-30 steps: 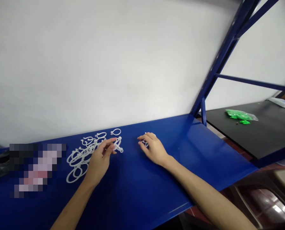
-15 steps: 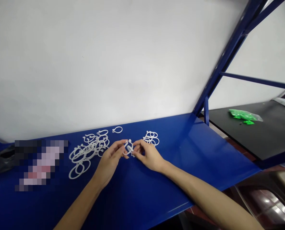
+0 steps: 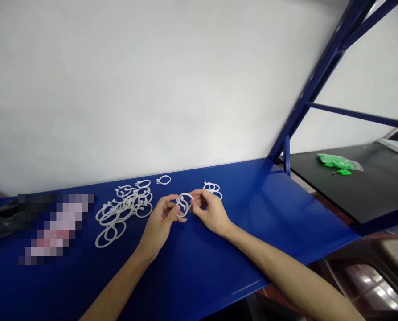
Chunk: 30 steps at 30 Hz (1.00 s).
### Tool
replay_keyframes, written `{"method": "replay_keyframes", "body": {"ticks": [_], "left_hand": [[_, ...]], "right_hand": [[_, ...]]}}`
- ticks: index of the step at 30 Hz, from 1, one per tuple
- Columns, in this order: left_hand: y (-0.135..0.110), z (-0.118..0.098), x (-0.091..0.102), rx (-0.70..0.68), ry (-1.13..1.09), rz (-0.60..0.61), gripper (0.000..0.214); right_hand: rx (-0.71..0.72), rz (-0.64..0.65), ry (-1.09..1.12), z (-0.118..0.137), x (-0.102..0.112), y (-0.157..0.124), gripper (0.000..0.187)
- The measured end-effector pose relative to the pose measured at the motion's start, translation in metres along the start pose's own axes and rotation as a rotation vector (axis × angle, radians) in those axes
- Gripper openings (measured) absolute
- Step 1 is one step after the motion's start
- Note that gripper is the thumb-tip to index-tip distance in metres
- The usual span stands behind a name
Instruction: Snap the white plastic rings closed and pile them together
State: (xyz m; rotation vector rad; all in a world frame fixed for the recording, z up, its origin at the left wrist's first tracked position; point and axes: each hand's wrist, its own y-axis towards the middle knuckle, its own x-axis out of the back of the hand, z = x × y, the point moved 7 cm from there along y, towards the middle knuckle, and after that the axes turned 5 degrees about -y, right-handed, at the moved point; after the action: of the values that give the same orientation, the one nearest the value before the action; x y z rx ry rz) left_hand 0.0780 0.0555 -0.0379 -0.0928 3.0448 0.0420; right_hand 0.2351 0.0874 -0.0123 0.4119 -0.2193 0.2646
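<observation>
Now that my right hand [image 3: 214, 214] has left the small cluster [image 3: 212, 183] and joined my left hand [image 3: 159, 219], I've got 1 white ring [image 3: 183, 201] pinched between them, over the blue table [image 3: 245, 236]! It shows rounder than 0.5 s ago; I'd judge it's being worked, not just carried. Counting: 2 hands, 1 lone ring [image 3: 166, 183] behind, at least 3 loops in the half-hidden cluster; the left heap [image 3: 127, 206] overlaps too much.

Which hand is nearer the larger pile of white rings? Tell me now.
Left. The left hand is just to the right of the larger pile; the right hand is farther right, in front of the smaller pile.
</observation>
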Motion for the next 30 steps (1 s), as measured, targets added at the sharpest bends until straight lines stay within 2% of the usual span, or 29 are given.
{"method": "replay_keyframes", "body": {"ticks": [5,9,11,13,16,18,21,24,26,30], "left_hand": [[0.002,0.009,0.003,0.065,-0.035,-0.003,0.048],[0.005,0.001,0.013,0.044,0.298,0.005,0.046],[0.007,-0.008,0.020,-0.042,0.528,-0.034,0.043],[0.007,-0.021,0.024,-0.197,0.722,-0.097,0.039],[0.002,-0.037,0.023,-0.398,0.842,-0.179,0.037],[0.000,-0.041,0.022,-0.402,0.804,-0.185,0.041],[0.000,-0.037,0.021,-0.242,0.628,-0.127,0.049],[0.000,-0.029,0.017,-0.084,0.424,-0.023,0.050],[0.000,-0.025,0.015,-0.045,0.315,0.011,0.048],[0.000,-0.019,0.014,0.001,0.164,0.028,0.041]], "right_hand": [[-0.045,-0.068,0.088,-0.001,0.009,0.004,0.013],[-0.093,-0.076,0.145,-0.009,0.009,0.005,0.016],[-0.093,-0.053,0.149,-0.011,0.007,0.005,0.018],[-0.068,-0.025,0.117,-0.009,0.005,0.005,0.019],[0.105,-0.012,-0.055,0.007,0.009,0.003,0.016],[0.309,0.020,-0.212,0.023,0.009,0.000,0.009],[0.520,0.128,-0.414,0.037,0.004,-0.008,0.009],[0.577,0.199,-0.584,0.039,0.001,-0.012,0.015],[0.602,0.218,-0.646,0.040,0.000,-0.014,0.017],[0.612,0.189,-0.557,0.047,0.001,-0.017,0.020]]}}
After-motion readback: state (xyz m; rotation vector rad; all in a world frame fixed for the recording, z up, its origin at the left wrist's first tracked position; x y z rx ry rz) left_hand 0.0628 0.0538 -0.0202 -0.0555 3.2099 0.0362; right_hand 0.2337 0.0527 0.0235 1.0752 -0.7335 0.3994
